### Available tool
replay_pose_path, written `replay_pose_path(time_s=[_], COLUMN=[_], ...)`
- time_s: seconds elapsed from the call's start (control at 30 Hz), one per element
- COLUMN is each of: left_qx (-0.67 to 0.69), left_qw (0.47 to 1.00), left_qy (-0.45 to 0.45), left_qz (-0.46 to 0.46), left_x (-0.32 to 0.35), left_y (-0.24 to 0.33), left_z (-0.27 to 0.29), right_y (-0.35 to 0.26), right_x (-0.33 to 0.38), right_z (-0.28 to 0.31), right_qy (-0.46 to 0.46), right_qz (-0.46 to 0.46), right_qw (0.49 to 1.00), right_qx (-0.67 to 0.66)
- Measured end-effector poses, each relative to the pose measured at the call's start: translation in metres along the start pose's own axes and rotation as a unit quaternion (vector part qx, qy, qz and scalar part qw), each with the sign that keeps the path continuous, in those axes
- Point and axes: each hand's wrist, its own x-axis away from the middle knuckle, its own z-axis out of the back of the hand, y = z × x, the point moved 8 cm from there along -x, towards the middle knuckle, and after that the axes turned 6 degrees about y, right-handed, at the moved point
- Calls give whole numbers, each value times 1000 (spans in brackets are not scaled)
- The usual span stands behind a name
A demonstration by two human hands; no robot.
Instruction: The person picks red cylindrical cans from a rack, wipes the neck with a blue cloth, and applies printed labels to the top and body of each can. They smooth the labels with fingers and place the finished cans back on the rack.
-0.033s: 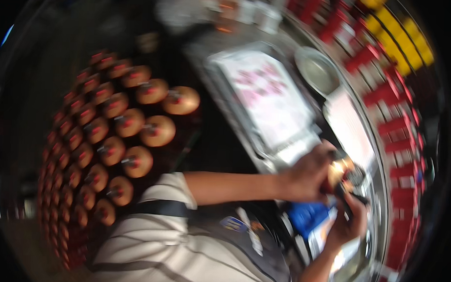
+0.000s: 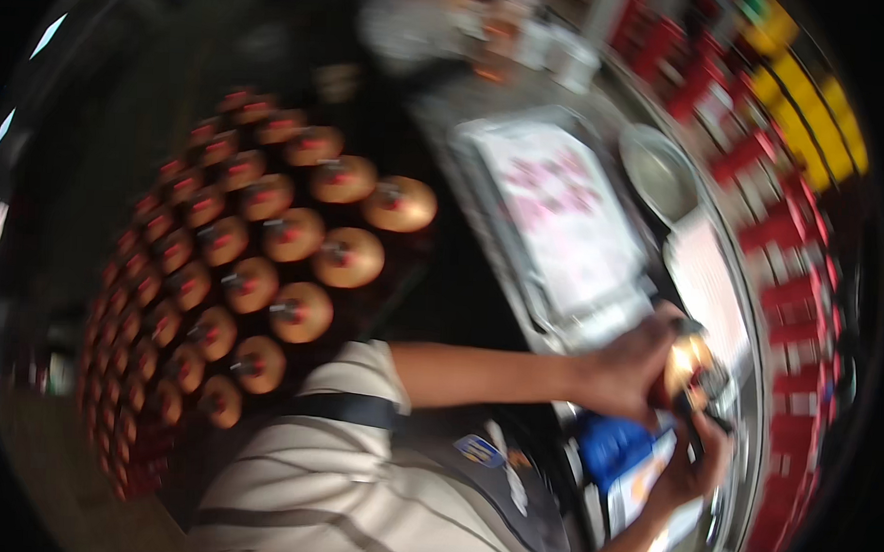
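Held piece: I'm seeing a small glossy orange-brown part (image 2: 689, 361) at the right bench (image 2: 484, 180) edge; likely light, rigid, slippery; gripping its sides seems best.
Left hand (image 2: 629, 365): fingers are wrapping it.
Right hand (image 2: 683, 474): fingers are pinching a dark tool (image 2: 698, 416).
Nearby: blue cloth (image 2: 611, 447); pink-printed white sheet (image 2: 566, 207); rows of round brown pieces (image 2: 267, 260).

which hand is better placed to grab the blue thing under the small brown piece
Probably the right hand: it sits low, right beside the blue thing. The left hand reaches across from above and grips the small brown piece.
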Motion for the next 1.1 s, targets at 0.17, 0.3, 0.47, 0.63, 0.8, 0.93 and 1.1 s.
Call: replay_pose_path(time_s=[0.17, 0.3, 0.47, 0.63, 0.8, 0.93, 1.1], left_qx=[-65, -70, -12, -41, -133, -115, -188], left_qw=[995, 995, 1000, 998, 990, 965, 976], left_qy=[-55, 69, 17, 13, -33, 191, 95], left_qz=[49, 23, 7, -34, -37, -139, -50], left_x=[17, 35, 37, 39, 31, 43, 36], left_y=[5, 38, 45, 45, 4, 70, 66], left_z=[33, 48, 50, 30, 1, 35, 28], right_y=[-77, -79, -78, -71, -94, -88, -86], right_x=[-12, 1, 2, 9, 4, 8, 5], right_z=[-15, -3, -1, 8, 1, 10, 9], right_qy=[-20, 5, -5, -27, -29, -43, -44], right_qz=[26, 94, 96, 99, 116, 118, 112], right_qw=[996, 992, 987, 983, 974, 984, 973], right_qx=[-79, -80, -126, -152, -190, -124, -195])
